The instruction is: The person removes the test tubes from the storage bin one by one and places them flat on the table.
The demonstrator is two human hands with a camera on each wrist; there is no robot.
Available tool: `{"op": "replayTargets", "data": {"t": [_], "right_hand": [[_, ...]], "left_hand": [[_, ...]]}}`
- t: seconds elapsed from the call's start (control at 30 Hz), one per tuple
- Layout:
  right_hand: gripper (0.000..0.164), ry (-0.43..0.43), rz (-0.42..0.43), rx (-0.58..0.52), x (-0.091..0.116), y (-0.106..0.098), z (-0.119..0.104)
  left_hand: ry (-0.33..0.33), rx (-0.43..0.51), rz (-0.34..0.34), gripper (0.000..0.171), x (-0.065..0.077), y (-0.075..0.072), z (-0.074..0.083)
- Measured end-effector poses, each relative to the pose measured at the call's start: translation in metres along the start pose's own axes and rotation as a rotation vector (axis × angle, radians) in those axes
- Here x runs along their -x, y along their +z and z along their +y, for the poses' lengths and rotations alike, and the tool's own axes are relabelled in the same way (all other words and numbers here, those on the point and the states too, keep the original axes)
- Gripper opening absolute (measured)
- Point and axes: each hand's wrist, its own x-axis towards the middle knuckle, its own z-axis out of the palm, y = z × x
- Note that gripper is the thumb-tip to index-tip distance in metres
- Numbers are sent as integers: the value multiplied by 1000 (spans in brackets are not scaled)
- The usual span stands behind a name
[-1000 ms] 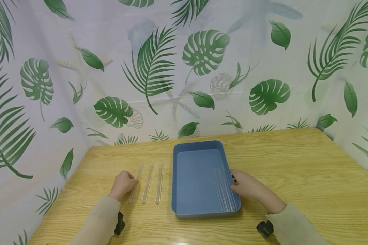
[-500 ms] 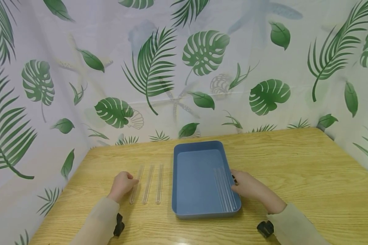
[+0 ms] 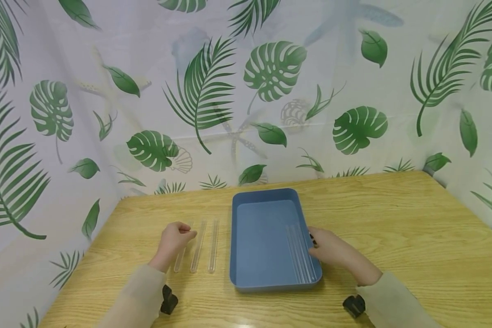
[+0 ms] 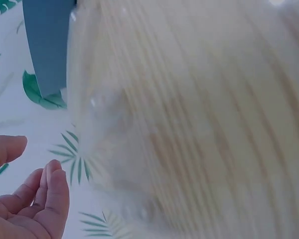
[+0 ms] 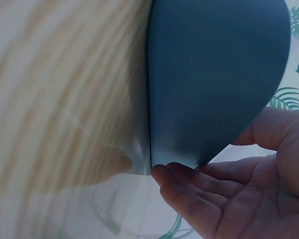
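Note:
Three clear test tubes lie side by side on the table left of a blue tray: a left tube (image 3: pixel 179 262), a middle tube (image 3: pixel 197 250) and a right tube (image 3: pixel 213 250). My left hand (image 3: pixel 173 241) is over the upper part of the left tube. In the left wrist view its thumb (image 4: pixel 10 149) stands apart from the bent fingers, with nothing between them. My right hand (image 3: pixel 330 246) grips the right wall of the tray (image 3: pixel 258 246); in the right wrist view the fingers touch the outside of that wall (image 5: pixel 209 84), low down. Several tubes (image 3: pixel 298 255) lie along the tray's right side.
The wooden table (image 3: pixel 414 228) extends to both sides of the tray. Behind it hangs a white cloth (image 3: pixel 229 173) with a green leaf print. A black strap device (image 3: pixel 169 300) sits on the left wrist, another (image 3: pixel 354 306) on the right.
My left hand has left its place beside the left tube and moved right and slightly away from me, over the tube. The right hand, tray and tubes stay where they were.

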Motion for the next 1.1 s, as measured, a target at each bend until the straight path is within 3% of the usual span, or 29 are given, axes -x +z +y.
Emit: {"op": "replayTargets", "data": {"t": [0.37,0.57,0.83,1.1], "right_hand": [[49,-17,4,-1,-1,0,1],[50,5,-10,-1,-1,0,1],[49,-2,-10,5,-1,1,3],[50,-8,-14,10,-1,1,4]], "left_hand": [[54,151,-54,27,7,29,29],[82,221,-119,28,11,50,48],[97,248,-218,29,15,75,71],[113,285,-277,28,20,94,79]]}}
